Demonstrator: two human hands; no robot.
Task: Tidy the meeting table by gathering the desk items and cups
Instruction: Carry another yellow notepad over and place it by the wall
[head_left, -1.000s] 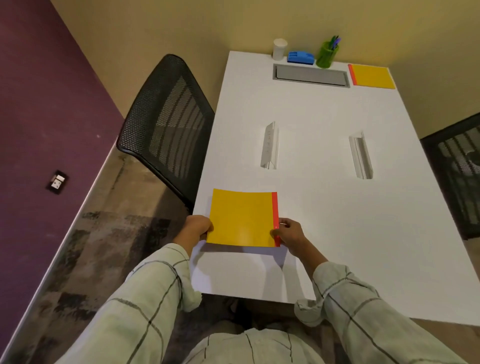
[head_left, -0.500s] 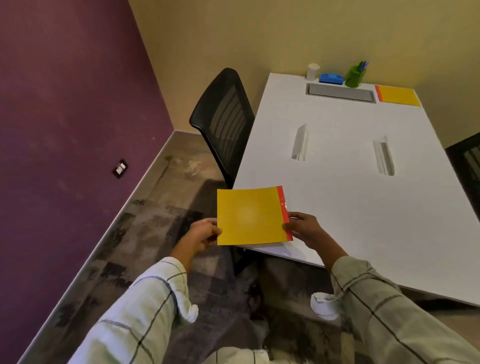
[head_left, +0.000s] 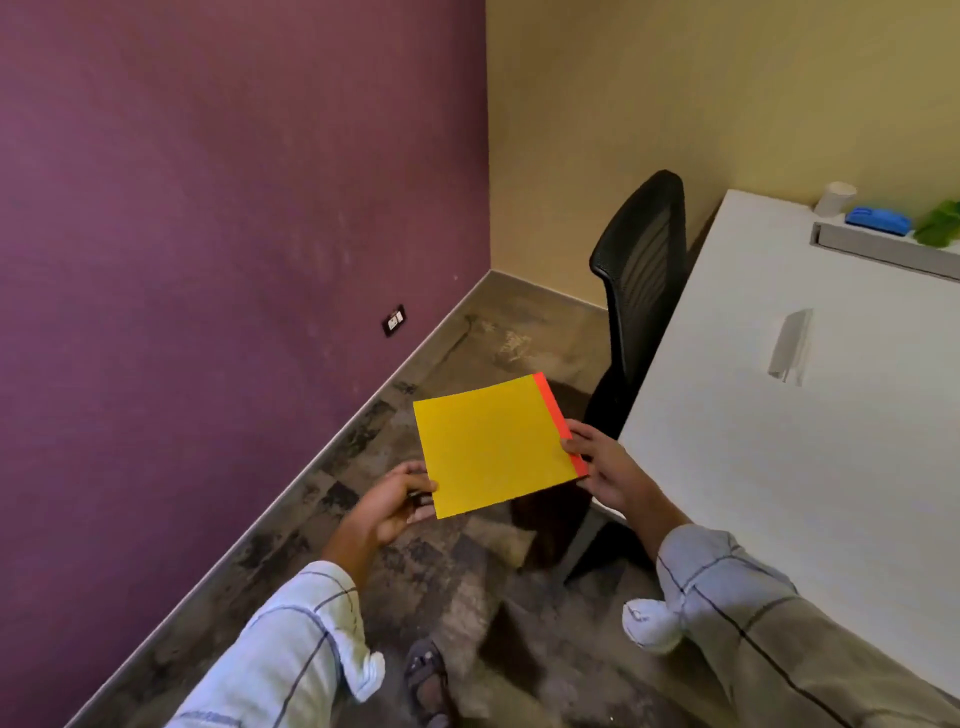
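Both hands pinch the folder (head_left: 493, 447) off the bench (head_left: 779, 415) — left hand (head_left: 392, 501) at its 7 o'clock corner, right hand (head_left: 605, 465) at 3. Best kept flat, walked toward the cup (head_left: 835, 198) at 1 o'clock.

Open floor (head_left: 415, 571) left of table (head_left: 779, 467); chair (head_left: 641, 291) blocks table's near left edge

Both hands (head_left: 397, 501) (head_left: 610, 470) forward, fingers pinching.

green holder (head_left: 941, 224): cut by right edge | left-hand fingers (head_left: 422, 500): partly behind folder (head_left: 493, 447)
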